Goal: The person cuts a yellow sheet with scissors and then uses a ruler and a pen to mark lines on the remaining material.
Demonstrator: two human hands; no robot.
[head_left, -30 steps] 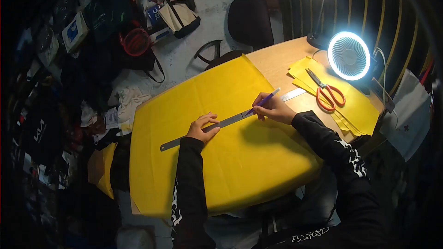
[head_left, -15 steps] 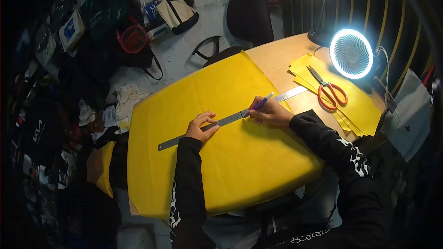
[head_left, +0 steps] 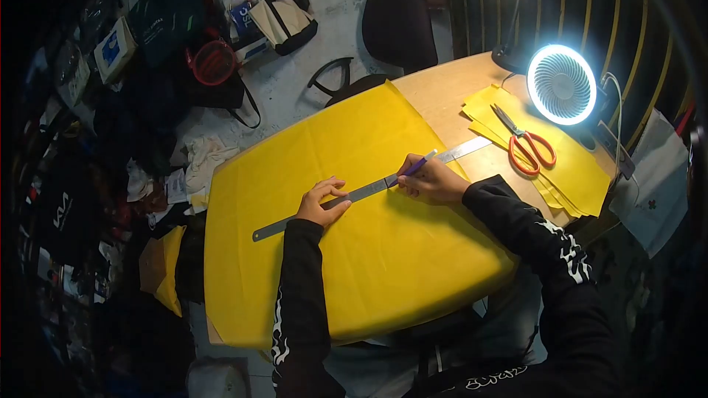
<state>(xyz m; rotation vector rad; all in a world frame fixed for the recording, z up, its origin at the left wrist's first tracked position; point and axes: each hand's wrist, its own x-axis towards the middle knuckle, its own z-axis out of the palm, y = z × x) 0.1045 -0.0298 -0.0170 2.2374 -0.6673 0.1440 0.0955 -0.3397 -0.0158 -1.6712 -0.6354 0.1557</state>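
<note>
From my remote seat, I see my left hand [head_left: 322,203] partly spread, fingertips resting on the steel ruler [head_left: 363,193], which lies across the yellow sheet [head_left: 361,265]. My right hand [head_left: 431,179] pinches a purple pen [head_left: 418,166] just above the ruler; I can't tell whether its tip touches. Compared with a second ago, the right hand sits closer to the left. The ruler's long axis runs diagonally, its far end pointing up and right toward the red-handled scissors [head_left: 524,149].
</note>
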